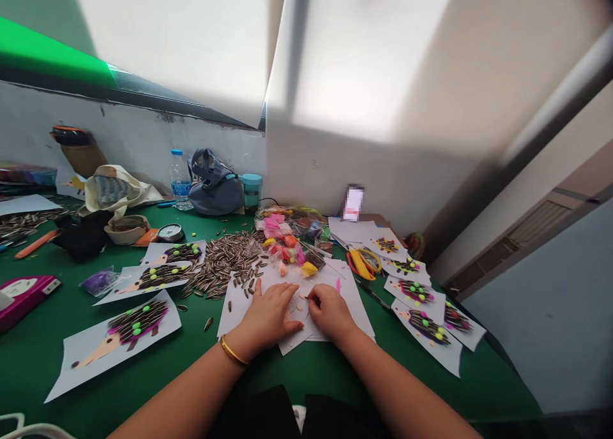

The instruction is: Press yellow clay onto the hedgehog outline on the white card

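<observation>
My left hand (272,312), with a gold bangle at the wrist, lies flat on a small sheet of white paper (288,346), fingers stretched out. Close beside it my right hand (330,310) is closed in a pinch over the same sheet. A small dark bit shows at its fingertips, too small to name. Between the hands there are faint drawn lines and a little peach-coloured piece (300,307) on the paper. More white sheets (357,311) lie underneath. Just beyond the left hand spreads a heap of striped sunflower seeds (223,260).
Seed-covered hedgehog pictures lie left (119,340) and right (426,337). Behind the papers are bags of coloured clay (292,244), yellow-handled scissors (361,265) and a propped phone (353,203). A water bottle (180,184) and a blue bag (216,187) stand by the wall.
</observation>
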Demonstrator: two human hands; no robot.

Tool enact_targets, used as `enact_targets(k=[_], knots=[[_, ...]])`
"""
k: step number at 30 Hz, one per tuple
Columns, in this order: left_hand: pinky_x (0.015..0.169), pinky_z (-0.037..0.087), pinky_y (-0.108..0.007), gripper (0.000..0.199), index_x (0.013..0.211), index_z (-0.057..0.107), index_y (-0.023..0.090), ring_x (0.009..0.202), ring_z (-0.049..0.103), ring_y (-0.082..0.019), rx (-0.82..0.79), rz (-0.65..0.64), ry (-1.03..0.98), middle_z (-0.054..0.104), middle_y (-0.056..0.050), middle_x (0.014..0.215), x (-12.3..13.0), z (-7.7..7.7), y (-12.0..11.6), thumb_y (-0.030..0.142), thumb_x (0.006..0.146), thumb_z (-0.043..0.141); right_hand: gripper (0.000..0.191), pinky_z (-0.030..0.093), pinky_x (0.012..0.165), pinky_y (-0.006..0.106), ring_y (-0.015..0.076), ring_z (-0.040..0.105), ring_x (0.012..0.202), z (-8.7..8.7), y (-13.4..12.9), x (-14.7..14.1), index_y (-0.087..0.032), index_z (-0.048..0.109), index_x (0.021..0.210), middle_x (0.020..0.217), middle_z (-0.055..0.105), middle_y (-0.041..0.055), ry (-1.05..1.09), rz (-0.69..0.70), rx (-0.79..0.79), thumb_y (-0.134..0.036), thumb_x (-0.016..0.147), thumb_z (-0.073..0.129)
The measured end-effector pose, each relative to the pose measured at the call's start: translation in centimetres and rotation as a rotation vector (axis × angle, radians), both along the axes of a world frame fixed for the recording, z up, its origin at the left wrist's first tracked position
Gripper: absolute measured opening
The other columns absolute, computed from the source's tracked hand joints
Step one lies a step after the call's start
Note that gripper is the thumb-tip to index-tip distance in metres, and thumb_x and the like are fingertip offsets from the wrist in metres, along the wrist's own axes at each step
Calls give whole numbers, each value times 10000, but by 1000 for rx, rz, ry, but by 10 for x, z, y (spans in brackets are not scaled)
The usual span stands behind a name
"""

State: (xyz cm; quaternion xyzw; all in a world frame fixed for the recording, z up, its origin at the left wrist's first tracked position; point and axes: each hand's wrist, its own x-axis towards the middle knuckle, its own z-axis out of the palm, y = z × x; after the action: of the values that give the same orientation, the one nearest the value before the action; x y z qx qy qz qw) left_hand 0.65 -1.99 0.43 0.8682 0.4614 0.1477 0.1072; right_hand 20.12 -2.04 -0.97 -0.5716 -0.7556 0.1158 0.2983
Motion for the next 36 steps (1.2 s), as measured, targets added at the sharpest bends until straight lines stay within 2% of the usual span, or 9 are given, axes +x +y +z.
enact_targets(k=[5,9,13,16,19,22,26,31,36], knots=[[1133,-101,-632,761,1411,394,263,1333,422,-314,-9,-17,-30,514,-119,1411,-2,1,0,508,752,686,107,422,758,278,179,573,823,2,0,12,-193,598,850,842,636,26,114,-56,88,-145,835,504],[1129,-135,-623,779,1423,369,269,1357,399,-306,-57,-69,-51,503,-111,1426,-4,5,-1,477,746,693,147,414,800,300,195,584,871,4,9,35,-188,622,899,887,659,40,11,-144,115,-135,840,498],[1141,-120,-613,799,1437,353,280,1410,321,-309,-69,-163,-42,493,-92,1441,-5,12,-3,396,726,698,185,403,810,318,214,594,926,4,18,55,-197,663,897,920,683,55,-117,-271,28,-121,841,504],[1149,-108,-605,830,1446,344,290,1437,263,-313,-46,-206,-33,482,-80,1454,-5,15,-4,382,707,710,216,405,825,342,239,581,991,3,19,58,-214,691,963,1006,683,67,-145,-302,5,-142,853,520],[1141,-114,-615,888,1445,342,296,1444,246,-319,-39,-217,-43,466,-90,1467,-5,14,-1,457,675,753,229,405,881,372,250,563,1031,2,15,53,-225,704,996,1054,669,72,-125,-263,82,-159,852,540],[1134,-115,-623,948,1444,342,295,1444,242,-327,-28,-210,-50,449,-106,1478,-6,11,3,516,636,787,242,404,937,381,237,557,1054,2,9,46,-249,720,1023,1081,661,66,-95,-83,147,-186,856,558],[1141,-77,-623,1009,1453,324,306,1447,229,-331,-14,-174,-44,457,-107,1471,-9,10,7,537,599,810,274,391,980,422,249,527,1138,2,3,39,-314,712,1091,1184,649,42,-133,115,106,-235,856,595],[1129,43,-664,1107,1480,283,284,1397,319,-372,-49,-93,3,432,-130,1482,-14,12,3,644,560,780,198,369,992,436,240,535,1150,2,2,39,-289,727,984,1167,672,29,-117,80,40,-224,824,630],[1111,20,-695,1116,1468,320,284,1384,325,-389,-46,-100,62,419,-150,1484,-13,15,-6,693,529,763,106,380,953,394,218,578,1044,5,1,39,-250,705,865,1041,698,25,-87,52,41,-213,823,615]])
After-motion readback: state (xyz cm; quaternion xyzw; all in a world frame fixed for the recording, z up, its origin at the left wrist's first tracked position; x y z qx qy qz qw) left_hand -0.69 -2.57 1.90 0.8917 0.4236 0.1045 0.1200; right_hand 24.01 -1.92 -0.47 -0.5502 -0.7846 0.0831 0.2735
